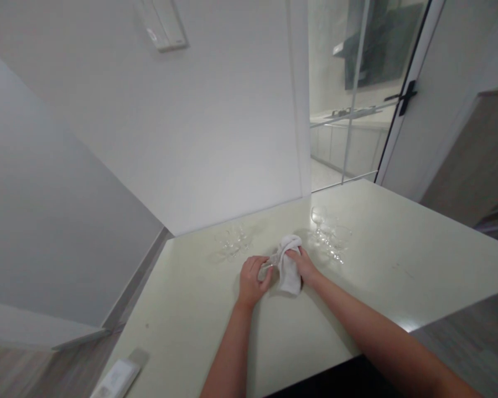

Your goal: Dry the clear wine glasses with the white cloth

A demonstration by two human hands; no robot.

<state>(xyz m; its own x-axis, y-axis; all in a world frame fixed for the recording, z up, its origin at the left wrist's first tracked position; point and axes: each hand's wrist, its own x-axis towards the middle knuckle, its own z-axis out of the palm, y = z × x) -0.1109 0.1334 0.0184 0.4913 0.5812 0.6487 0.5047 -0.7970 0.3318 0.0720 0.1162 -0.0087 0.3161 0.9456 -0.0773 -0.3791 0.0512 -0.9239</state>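
Over the middle of the pale table, my left hand is closed around a small clear glass, its thumb and fingers curved on either side. Only part of this glass shows, so I cannot tell its full shape. My right hand grips a white cloth, which is bunched at the top and hangs down towards me. The cloth touches the right end of the glass and covers it there. Clear stemmed glasses lie in a group beyond my right hand. Another group of clear glassware lies beyond my left hand.
The table meets a white wall at its far edge. A white box-like object is at the near left corner. Past the far right side are a glazed door and its black handle.
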